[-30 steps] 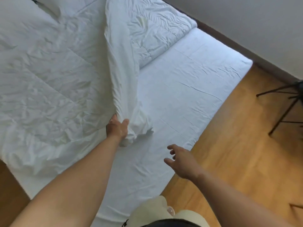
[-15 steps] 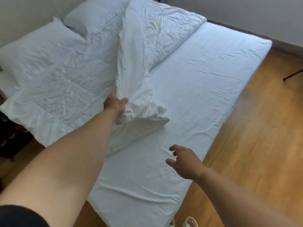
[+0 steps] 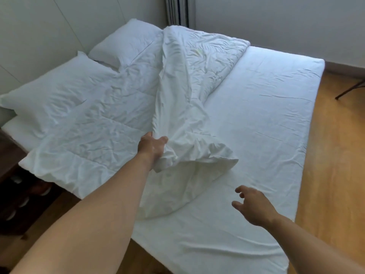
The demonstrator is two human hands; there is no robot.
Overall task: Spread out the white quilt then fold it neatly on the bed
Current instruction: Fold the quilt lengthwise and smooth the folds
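Note:
The white quilt (image 3: 94,135) lies crumpled over the left half of the bed (image 3: 266,115), with one side folded back on itself into a raised ridge down the middle. My left hand (image 3: 152,147) grips the near end of that ridge and holds it lifted off the sheet. My right hand (image 3: 254,204) hovers over the bare white sheet near the bed's front edge, fingers loosely curled and holding nothing.
Two white pillows (image 3: 59,89) lie at the head of the bed by the wall. Wooden floor (image 3: 331,175) runs along the right side, with a dark stand leg (image 3: 349,89) at far right. Dark furniture (image 3: 11,194) stands at the left.
The view has tilted up, showing the pillows and wall. My left hand still grips the fold, carried farther over the sheet. My right hand stays low and empty.

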